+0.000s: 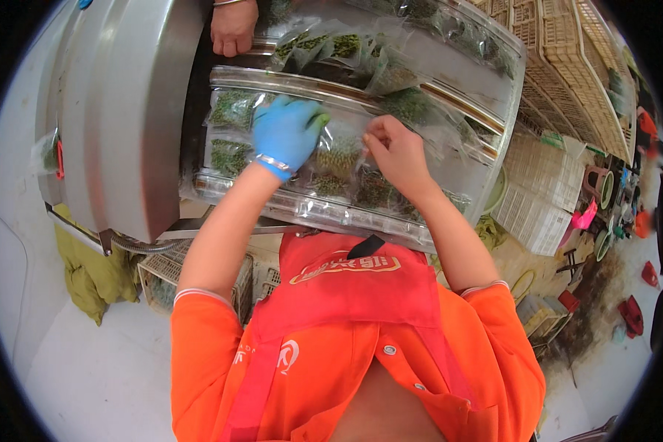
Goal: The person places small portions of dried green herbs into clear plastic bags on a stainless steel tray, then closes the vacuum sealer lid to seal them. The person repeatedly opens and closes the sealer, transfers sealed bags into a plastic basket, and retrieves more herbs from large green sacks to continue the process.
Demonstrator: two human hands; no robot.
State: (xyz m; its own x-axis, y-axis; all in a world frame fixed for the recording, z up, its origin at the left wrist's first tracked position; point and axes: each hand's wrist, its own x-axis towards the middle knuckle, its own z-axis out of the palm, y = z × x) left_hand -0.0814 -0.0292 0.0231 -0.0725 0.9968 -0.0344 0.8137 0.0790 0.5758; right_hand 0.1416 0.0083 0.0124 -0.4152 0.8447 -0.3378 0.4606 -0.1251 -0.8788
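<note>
Flat clear plastic bags of small green berries, like green peppercorns, lie in rows on a metal machine bed (457,55). My left hand (286,134), in a blue glove, is over the front row, between a bag on the left (232,109) and the middle bag (337,156). Its fingers are blurred, with a green patch at one fingertip, so their grip is unclear. The bare right hand (399,153) pinches the upper right edge of the middle bag between thumb and fingers. A metal sealing bar (272,79) runs just beyond both hands.
Another person's hand (234,29) rests at the bed's far left. Beside it rises a big steel lid (118,110). More filled bags (331,48) lie in the back row. Stacked plastic crates (567,66) stand at the right; a green sack (88,272) is low at left.
</note>
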